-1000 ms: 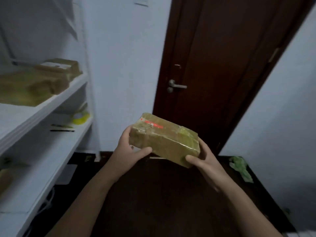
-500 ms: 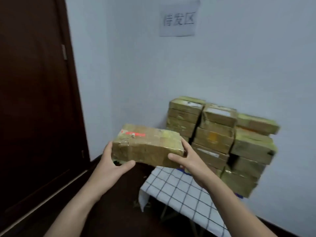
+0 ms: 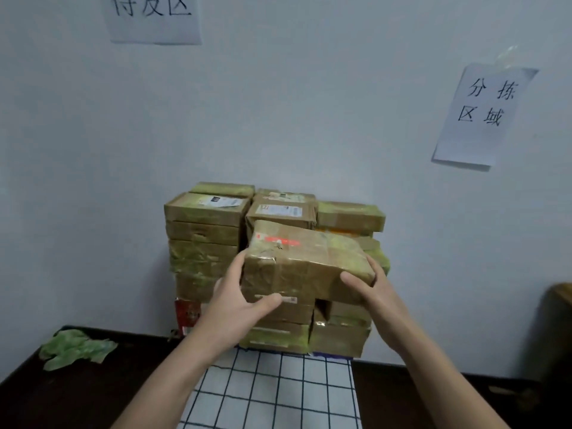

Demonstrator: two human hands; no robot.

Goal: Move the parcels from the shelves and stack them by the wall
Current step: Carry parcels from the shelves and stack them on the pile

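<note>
Parcel (image 3: pixel 306 264) held mid-air at centre, in front of the stack (image 3: pixel 204 236) by the wall (image 3: pixel 309 103), left hand (image 3: pixel 235 298) grasping its 9 o'clock end, right hand (image 3: pixel 371 289) grasping its 3 o'clock end, checked cloth (image 3: pixel 278 394) at 6 o'clock, green bag (image 3: pixel 74 348) at 8 o'clock, paper signs (image 3: pixel 479 116) at 11 and 2 o'clock

A brown parcel (image 3: pixel 306 261), wrapped in glossy tape with a red strip on top, is held at both ends, slightly tilted, just in front of the stack of parcels (image 3: pixel 205 239). That stack stands in several columns against the wall (image 3: pixel 309 103).
</note>
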